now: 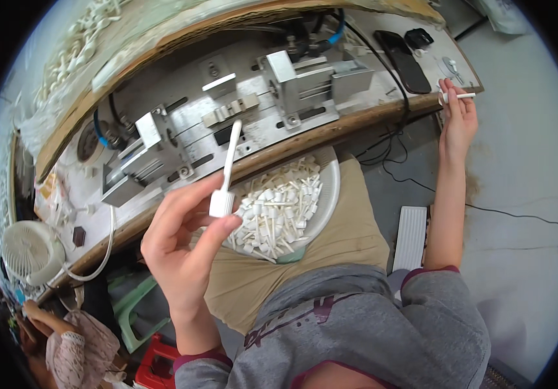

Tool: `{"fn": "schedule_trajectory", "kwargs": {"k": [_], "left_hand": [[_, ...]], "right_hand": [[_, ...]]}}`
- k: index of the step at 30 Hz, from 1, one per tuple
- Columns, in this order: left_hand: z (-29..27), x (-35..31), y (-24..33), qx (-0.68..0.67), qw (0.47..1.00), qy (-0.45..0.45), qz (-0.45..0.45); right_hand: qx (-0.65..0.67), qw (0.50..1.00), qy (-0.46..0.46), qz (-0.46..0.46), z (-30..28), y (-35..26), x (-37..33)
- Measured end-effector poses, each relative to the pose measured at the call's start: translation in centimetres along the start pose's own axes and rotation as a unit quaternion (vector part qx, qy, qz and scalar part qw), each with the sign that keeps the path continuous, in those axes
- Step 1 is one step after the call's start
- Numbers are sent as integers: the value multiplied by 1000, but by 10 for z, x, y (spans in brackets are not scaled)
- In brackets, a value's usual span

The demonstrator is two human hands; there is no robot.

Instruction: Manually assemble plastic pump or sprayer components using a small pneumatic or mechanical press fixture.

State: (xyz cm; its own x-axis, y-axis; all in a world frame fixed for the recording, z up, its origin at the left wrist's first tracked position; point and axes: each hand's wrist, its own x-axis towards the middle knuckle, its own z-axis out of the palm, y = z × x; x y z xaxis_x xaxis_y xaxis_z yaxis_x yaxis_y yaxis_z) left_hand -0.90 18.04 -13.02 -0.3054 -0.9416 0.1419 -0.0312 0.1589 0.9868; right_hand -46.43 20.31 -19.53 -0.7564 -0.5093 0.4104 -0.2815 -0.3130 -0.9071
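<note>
Pinched upright between the thumb and fingers of my left hand [182, 243] is a white ribbed cap with a long applicator stick [230, 162]. It is held in front of the metal clamping fixture [289, 81] on the bench. My right hand [458, 126] is out at the bench's right end, its fingers closed on a slim white stick piece [465, 96] whose kind is hard to make out. A white basin [333, 194] in my lap holds many similar white capped sticks [279, 211]. A small beige slotted block [230, 111] sits mid-fixture.
Along the bench's front runs a wooden edge [318, 134]. A black phone [402, 61] lies at right, near hanging black cables [389, 146]. At left are a white fan [31, 253] and another person [75, 347] beside a red stool [156, 363]. More white parts [75, 55] lie behind the cardboard rim.
</note>
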Motion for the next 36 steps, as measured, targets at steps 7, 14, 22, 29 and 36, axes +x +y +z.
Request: {"fn": "schedule_trajectory", "kwargs": {"k": [7,14,22,29,36], "left_hand": [[4,0,-17,88,994,11,68],[15,6,-22,145,986,33,75],[15,21,-22,245,962,10,119],[23,39,-35,413,889,39,195],[23,53,-30,532,823,17,197]], "right_hand": [[-266,958,74,-75,-29,54,71],[-436,898,-10,-61,-17,73,85],[-429,902,6,-44,-31,78,89],[-421,878,28,-225,-19,15,76],[-321,893,-86,-305,69,-72,11]]}}
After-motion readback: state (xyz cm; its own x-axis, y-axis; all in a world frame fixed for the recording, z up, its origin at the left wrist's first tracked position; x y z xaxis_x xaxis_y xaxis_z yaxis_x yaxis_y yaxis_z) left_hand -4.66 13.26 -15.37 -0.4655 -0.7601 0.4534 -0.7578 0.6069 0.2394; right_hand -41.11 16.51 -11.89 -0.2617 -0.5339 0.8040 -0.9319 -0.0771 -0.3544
